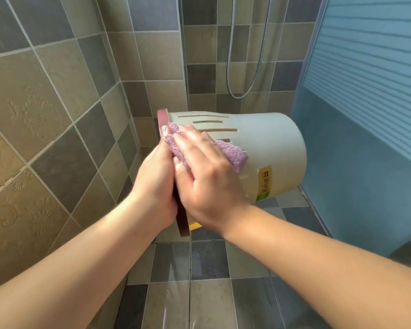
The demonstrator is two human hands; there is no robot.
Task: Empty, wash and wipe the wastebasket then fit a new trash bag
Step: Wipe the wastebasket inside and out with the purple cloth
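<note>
The left hand (156, 184) gripped the emptied wastebasket (271, 148) by its rim while the right hand (207, 184), fingers flat, wiped it with a cloth (233, 153); bagging remained.

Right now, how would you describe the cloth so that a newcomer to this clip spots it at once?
Start at the cream wastebasket, held on its side before the tiled shower corner. On its slotted wall near the dark red rim, the right hand presses a small cloth. It is the only lilac, fluffy thing here.

Below your arms you see the floor (207, 262), laid in grey and beige square tiles that look wet and glossy.
</note>
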